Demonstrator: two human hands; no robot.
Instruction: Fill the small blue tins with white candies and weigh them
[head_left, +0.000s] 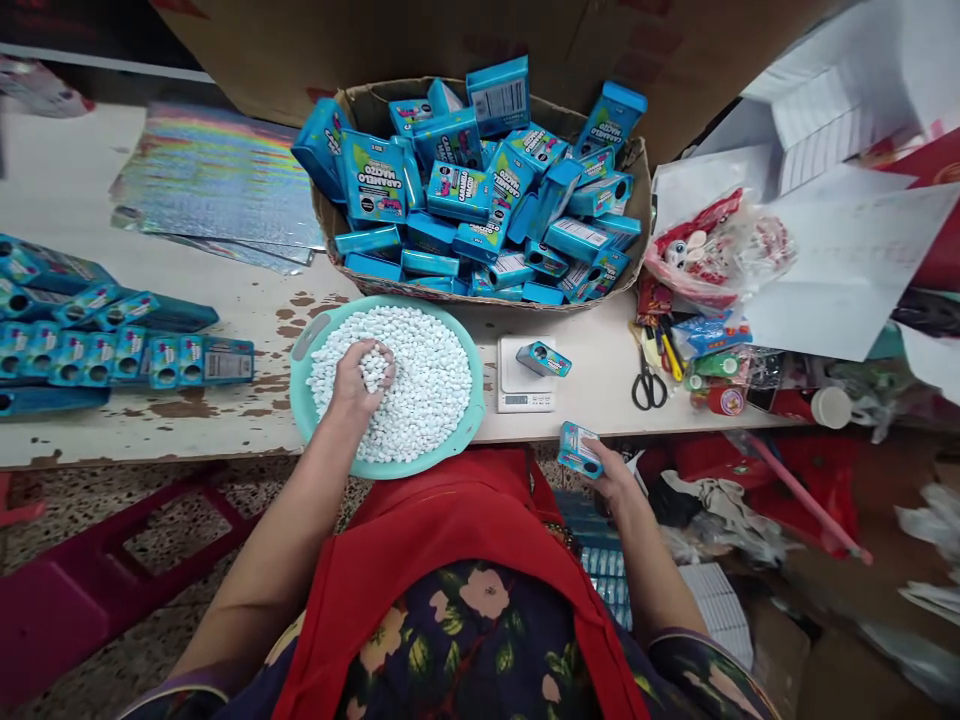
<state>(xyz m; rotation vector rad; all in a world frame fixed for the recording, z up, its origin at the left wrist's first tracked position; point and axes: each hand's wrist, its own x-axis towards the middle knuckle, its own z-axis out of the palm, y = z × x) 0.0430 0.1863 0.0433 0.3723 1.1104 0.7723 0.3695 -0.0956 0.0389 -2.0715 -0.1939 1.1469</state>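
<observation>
A turquoise basin [480, 405] full of small white candies [420, 390] rests at the table's front edge. My left hand [363, 376] is in the basin, fingers curled round a handful of the candies. Just beyond the table edge, my right hand [611, 470] grips a small blue candy box [579, 450] whose dark round hole shows. Between the two stands a white digital scale [525, 401]. Another blue box [544, 358] with a round opening sits on its pan; the digits are too small to read.
Behind the basin, a cardboard carton [641, 215] is heaped with blue boxes. More boxes [112, 350] line up at left, near shiny holographic sheets [225, 175]. Black-handled scissors [649, 385] and a plastic bag [720, 250] lie at right. A magenta stool [82, 590] stands below.
</observation>
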